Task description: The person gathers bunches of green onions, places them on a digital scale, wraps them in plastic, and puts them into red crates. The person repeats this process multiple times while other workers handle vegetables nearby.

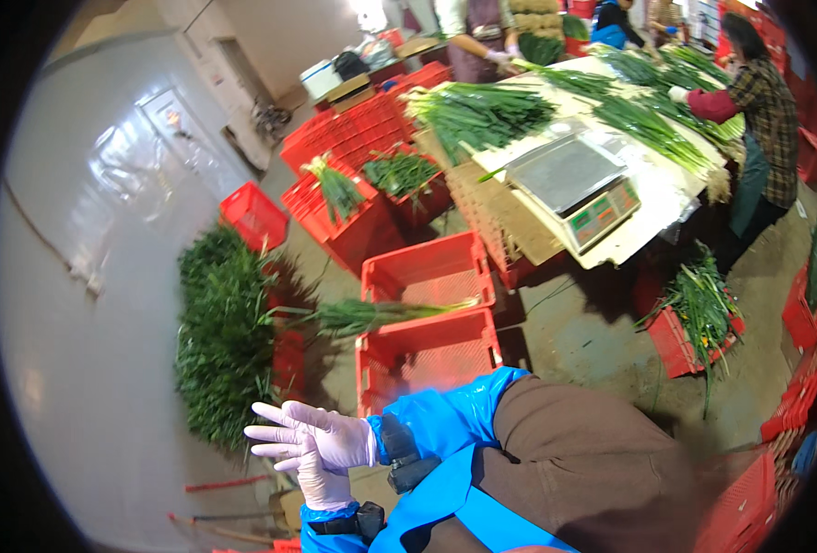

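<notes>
In front of me my two hands, in pale thin gloves with blue sleeve covers, meet and overlap. My right hand (pixel 336 437) points to the picture's left, its fingers apart and holding nothing. My left hand (pixel 323 484) comes up from below and touches it; some of its fingers are hidden behind or among those of my right hand. Just above them is a red plastic crate (pixel 429 352) beside another red crate (pixel 425 266). A bunch of green onions (pixel 380 314) lies across their adjoining rims. To the left stands a large mass of leafy greens (pixel 225 339).
A digital scale (pixel 567 173) and bunches of green onions (pixel 484 114) lie on a table (pixel 657 207). A person in a plaid shirt (pixel 761 131) and several others stand around it. Crates of greens (pixel 705 318) are on the floor; a pale wall (pixel 104 276) runs along the left.
</notes>
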A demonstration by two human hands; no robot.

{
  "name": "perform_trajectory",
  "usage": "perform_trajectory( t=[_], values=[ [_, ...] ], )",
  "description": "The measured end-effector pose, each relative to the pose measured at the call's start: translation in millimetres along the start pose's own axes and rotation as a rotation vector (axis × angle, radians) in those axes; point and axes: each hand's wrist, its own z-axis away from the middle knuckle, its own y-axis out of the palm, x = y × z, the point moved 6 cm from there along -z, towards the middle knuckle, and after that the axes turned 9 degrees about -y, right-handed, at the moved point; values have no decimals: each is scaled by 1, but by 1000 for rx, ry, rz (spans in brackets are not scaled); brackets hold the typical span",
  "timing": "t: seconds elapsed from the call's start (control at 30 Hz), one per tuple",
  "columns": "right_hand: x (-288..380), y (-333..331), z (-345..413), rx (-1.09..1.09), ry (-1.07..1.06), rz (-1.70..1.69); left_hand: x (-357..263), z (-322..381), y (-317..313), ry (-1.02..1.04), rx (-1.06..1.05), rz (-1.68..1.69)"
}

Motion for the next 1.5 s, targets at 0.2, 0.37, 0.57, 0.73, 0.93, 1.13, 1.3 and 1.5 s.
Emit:
perform_trajectory(
  t=[0.2,0.37,0.57,0.73,0.93,1.13,1.3,1.5],
  values=[
    [107,-41,45,-87,-120,59,68,-105,21,-122,183,-312],
    [194,-202,215,-834,226,959,250,-193,-29,-401,837,-1020],
    [151,-218,735,-1856,787,1261,374,-234,-202,-553,807,-1997],
    [7,-66,938,-2289,680,859,430,-239,-143,-815,739,-1926],
    [10,-64,984,-2242,589,802,508,-235,42,-733,852,-1838],
    [222,-99,957,-1846,674,1931,570,-205,220,-578,1105,-1694],
    [294,-70,978,-2254,-254,1156,590,-173,345,-510,1328,-1433],
    [157,-78,1035,-2228,257,1136,662,-223,295,-726,1426,-1601]
  ],
)
